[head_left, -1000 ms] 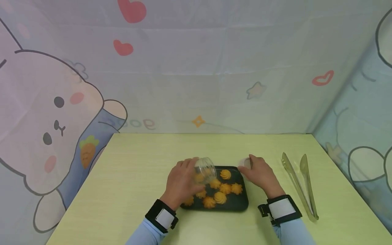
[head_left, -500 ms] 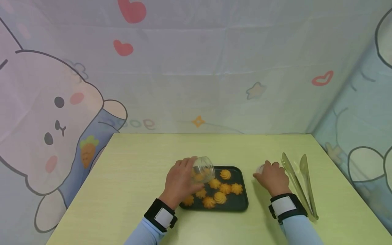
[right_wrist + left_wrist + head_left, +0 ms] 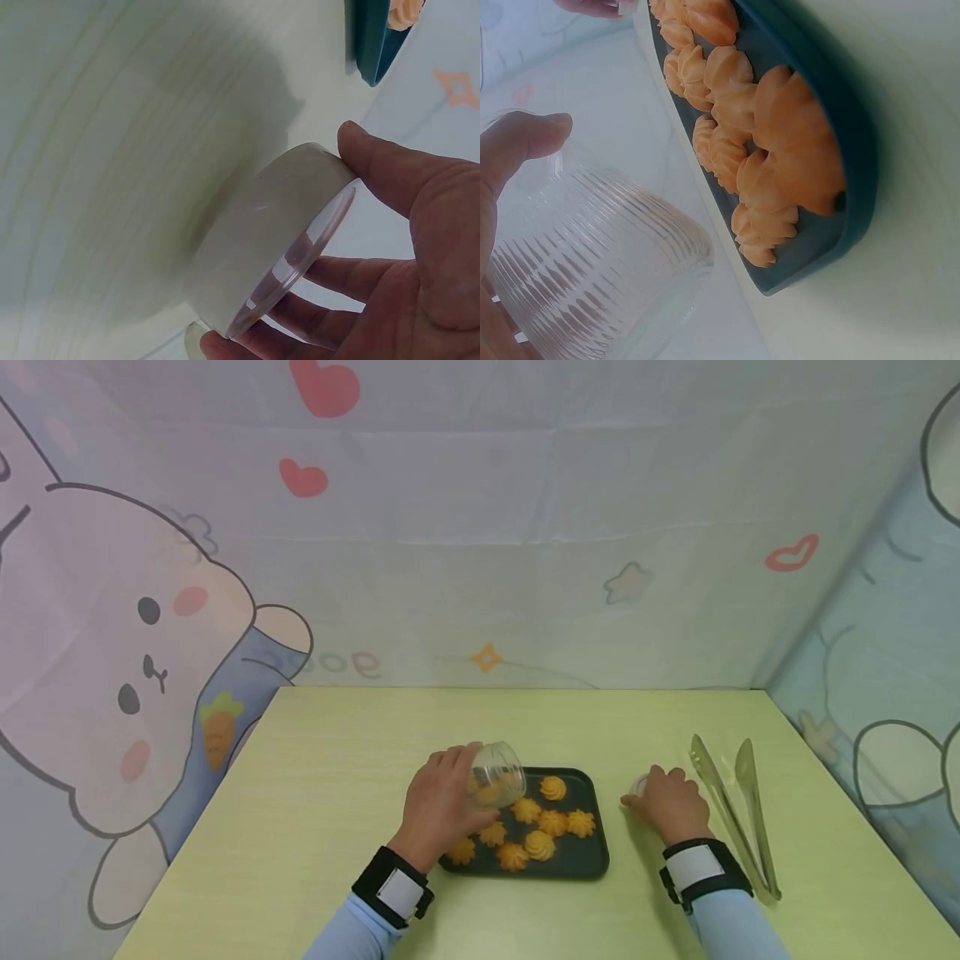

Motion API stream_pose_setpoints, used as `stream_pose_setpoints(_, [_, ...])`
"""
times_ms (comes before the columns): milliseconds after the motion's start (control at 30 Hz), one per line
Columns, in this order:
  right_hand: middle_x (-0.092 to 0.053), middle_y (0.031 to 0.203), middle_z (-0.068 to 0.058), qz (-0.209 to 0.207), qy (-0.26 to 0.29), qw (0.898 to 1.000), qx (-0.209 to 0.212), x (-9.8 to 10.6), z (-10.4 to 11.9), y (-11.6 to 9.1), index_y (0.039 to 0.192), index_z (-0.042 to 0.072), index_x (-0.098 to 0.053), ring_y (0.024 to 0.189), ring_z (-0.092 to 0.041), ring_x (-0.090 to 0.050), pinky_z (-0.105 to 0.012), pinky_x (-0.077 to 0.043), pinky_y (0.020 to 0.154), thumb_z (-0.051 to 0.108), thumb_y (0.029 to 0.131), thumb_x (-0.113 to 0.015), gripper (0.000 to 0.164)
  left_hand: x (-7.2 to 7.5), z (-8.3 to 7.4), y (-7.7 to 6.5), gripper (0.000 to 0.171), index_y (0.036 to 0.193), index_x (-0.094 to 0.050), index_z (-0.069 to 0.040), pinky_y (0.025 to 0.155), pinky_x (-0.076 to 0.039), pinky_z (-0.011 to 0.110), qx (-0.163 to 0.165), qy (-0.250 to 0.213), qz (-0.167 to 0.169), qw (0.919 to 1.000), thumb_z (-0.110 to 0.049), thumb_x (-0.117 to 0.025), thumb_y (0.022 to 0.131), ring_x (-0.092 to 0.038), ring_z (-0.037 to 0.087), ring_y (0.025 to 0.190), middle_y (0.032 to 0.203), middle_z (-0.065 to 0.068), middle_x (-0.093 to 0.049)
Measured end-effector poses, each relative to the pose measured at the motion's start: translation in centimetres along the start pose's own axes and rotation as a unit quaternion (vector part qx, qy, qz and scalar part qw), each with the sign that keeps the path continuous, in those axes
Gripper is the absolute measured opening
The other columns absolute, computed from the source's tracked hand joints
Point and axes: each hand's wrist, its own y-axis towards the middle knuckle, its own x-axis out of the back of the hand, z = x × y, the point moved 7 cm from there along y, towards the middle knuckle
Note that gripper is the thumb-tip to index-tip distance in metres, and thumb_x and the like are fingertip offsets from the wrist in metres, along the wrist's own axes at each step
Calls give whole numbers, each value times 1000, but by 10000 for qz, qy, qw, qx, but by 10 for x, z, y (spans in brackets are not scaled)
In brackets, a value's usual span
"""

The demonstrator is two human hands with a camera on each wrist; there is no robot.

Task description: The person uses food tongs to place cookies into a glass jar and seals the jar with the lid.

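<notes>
My left hand (image 3: 442, 806) grips a clear glass jar (image 3: 501, 774) tilted on its side, its mouth pointing right over the left part of a dark tray (image 3: 592, 862). Vertical ribs run round the jar's wall in the left wrist view, with the thumb (image 3: 536, 135) laid along it. Several golden piped cookies (image 3: 539, 844) lie on the tray. To the tray's right, my right hand (image 3: 670, 806) holds a round white lid (image 3: 262, 232) close over the table. Thumb and fingers pinch the lid's edge from opposite sides, as the right wrist view shows.
Metal tongs (image 3: 757, 814) lie spread on the table just right of my right hand. The light yellow table (image 3: 315, 827) ends at a printed cloth backdrop (image 3: 480, 527) behind and at the right side.
My right hand has moved right with the lid, away from the tray, and lowered toward the table. The left hand and the jar have stayed almost still.
</notes>
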Motion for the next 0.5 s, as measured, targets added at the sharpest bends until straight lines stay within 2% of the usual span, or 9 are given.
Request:
stream_pose_setpoints(300, [-54,107,-42,85,16,10000,-48,-12,-7,2,115,-18,-55,98,-61,-57,-66,-51,78,34,89,-74,61,2,1,2,92,140,-53,-11,89,-56,45,25,-11,-55,10000,-45,-94,65,-64,32,114,128,10,-66])
stream_pose_setpoints(500, [-54,107,-41,86,1,9999,-54,-12,-9,3,117,-17,-54,98,-59,-58,-65,-52,77,40,89,-73,66,6,4,3,92,139,-55,-9,88,-57,45,45,42,-181,9998,-47,-95,65,-65,33,113,126,12,-67])
